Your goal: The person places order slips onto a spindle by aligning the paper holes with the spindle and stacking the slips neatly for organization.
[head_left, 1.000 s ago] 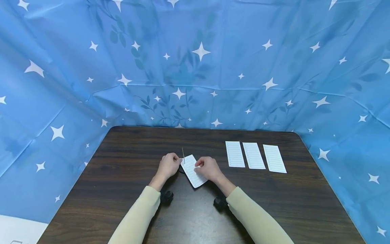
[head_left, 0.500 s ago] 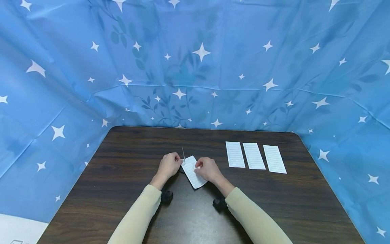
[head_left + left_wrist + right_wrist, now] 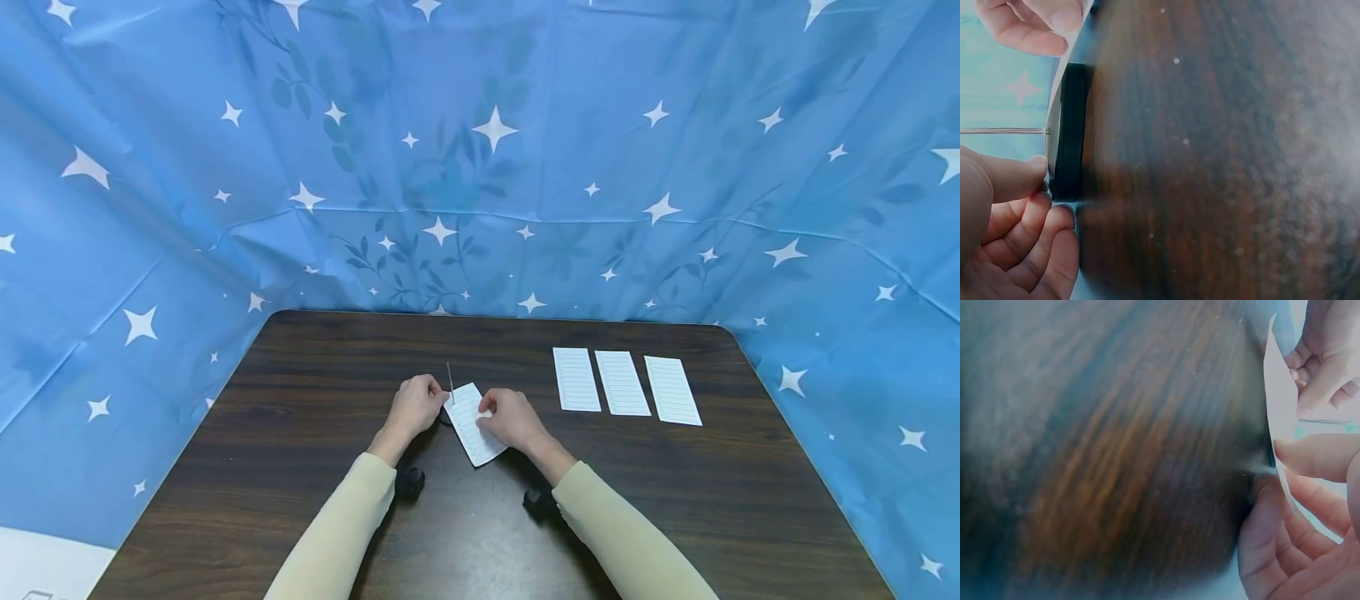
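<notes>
left hand [image 3: 415,407] curls its fingers [image 3: 1019,215] at the corner of a lined paper slip [image 3: 474,422], by a thin upright pin [image 3: 450,382]. right hand [image 3: 510,417] pinches the slip mid-tabletop [image 3: 315,433]. three more slips [image 3: 624,383] lie further right.

The person is wearing long, pale cream sleeves, the left sleeve [image 3: 333,533] and the right sleeve [image 3: 626,542] both reaching down to the wrists. A small black device is sitting under each wrist, the left wrist camera [image 3: 409,482] and the right wrist camera [image 3: 539,501]. Both hands are bare, with short, unpainted nails.
</notes>
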The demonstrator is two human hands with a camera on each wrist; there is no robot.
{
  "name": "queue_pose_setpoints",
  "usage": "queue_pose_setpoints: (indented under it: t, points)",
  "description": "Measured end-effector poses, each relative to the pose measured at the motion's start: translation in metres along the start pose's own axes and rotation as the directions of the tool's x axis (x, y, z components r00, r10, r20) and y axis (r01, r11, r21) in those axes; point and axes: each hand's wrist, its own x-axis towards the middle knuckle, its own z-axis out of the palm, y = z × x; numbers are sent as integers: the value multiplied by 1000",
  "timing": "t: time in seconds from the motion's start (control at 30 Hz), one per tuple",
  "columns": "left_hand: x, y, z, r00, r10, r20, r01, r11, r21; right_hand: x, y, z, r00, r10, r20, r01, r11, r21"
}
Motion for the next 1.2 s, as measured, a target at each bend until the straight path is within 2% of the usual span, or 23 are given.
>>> queue_pose_setpoints:
  t: [0.43,0.87,1.2]
  points:
    - [2,3,-1,1000,-17,-2,17,1000,7,-17,-7,-14,997,-21,72,32,988,-153]
    - [6,4,0,998,-66,-14,66,998,13,-27,-2,-20,987,-61,150,80,989,-123]
    - [6,7,2,994,-110,8,110,994,-4,-33,15,-40,984,-134,118,150,979,-140]
